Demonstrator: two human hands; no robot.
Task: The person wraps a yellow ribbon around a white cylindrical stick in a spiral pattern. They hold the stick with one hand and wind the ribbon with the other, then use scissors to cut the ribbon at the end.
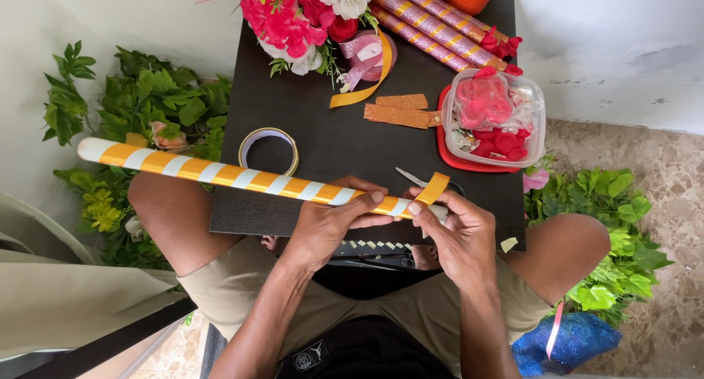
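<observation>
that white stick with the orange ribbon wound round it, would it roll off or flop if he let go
The stick looks stiff: it spans straight out past the left hand with no sag. Being round, it would probably roll if laid on the black table. The loose ribbon end by the right hand curls up, so it seems floppy and might unwind.

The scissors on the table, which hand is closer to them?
The right hand. It sits just below the scissors, pinching orange ribbon beside them. The left hand grips the striped stick farther left.
</observation>
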